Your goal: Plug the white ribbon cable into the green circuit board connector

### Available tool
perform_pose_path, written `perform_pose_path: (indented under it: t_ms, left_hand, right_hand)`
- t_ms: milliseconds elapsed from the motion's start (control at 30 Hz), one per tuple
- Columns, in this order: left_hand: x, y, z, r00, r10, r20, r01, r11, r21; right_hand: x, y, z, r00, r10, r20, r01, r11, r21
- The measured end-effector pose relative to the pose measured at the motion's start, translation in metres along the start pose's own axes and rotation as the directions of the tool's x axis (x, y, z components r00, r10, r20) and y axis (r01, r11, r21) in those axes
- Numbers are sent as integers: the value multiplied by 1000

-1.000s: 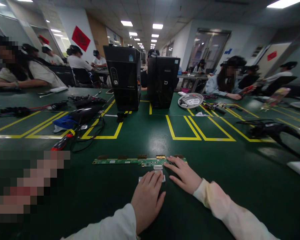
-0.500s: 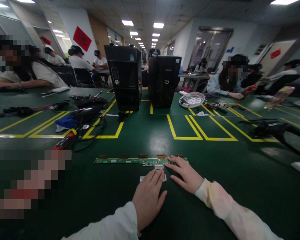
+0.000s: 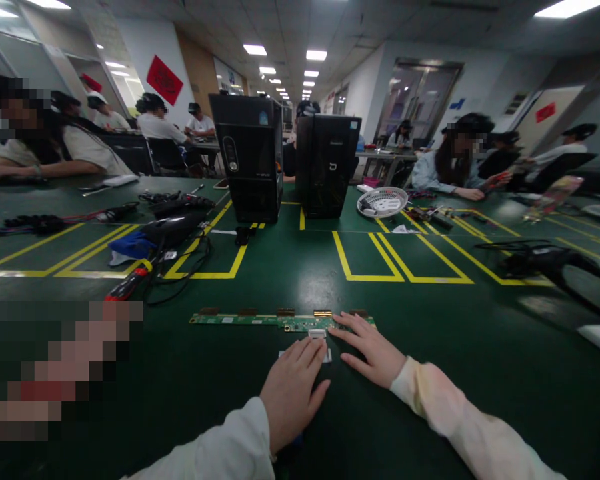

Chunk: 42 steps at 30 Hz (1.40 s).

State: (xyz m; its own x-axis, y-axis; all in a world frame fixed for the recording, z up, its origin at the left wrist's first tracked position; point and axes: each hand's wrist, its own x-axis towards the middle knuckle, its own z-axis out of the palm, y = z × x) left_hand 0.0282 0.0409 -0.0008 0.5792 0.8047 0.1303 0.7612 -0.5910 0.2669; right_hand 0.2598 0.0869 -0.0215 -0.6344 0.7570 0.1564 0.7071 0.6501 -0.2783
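A long, narrow green circuit board (image 3: 245, 321) lies across the green table in front of me, with brown-gold tabs along its far edge. My right hand (image 3: 373, 350) is open, its spread fingertips resting on the right part of the board. Below the board's middle, my left hand (image 3: 293, 387) lies palm down, fingers stretched and thumb apart. Its fingertips touch a white connector piece (image 3: 317, 333) at the board's near edge. A pale flat piece (image 3: 329, 355) shows on both sides of those fingers; the rest is covered. A bit of something blue peeks out under my left wrist.
Two black computer towers (image 3: 247, 160) stand at the back centre. On the left lie a red-and-black handled tool (image 3: 127, 283), a black corded tool (image 3: 173, 228) and cables. A white basket (image 3: 381, 202) and a black cabled object (image 3: 540, 260) are to the right. People sit around.
My left hand has shifted slightly left, still on the white piece. The right hand and the circuit board have hardly moved.
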Motion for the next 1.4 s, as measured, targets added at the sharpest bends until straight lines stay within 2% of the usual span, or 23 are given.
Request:
perform_pose_path:
  t_ms: [833, 1000, 1233, 1400]
  left_hand:
    - [7, -12, -21, 995, 45, 90, -31, 988, -151]
    - [6, -12, -20, 995, 39, 91, -24, 986, -164]
    - [8, -16, -19, 998, 58, 34, -48, 967, -249]
    - [11, -20, -29, 997, -41, -68, 14, 935, -356]
  right_hand:
    - [1, 2, -2, 1000, 10, 27, -11, 999, 35]
    - [1, 2, -2, 1000, 3, 16, -4, 999, 43]
    - [1, 2, 0, 1000, 3, 3, -4, 999, 36]
    - [3, 1, -3, 999, 11, 30, -12, 999, 31]
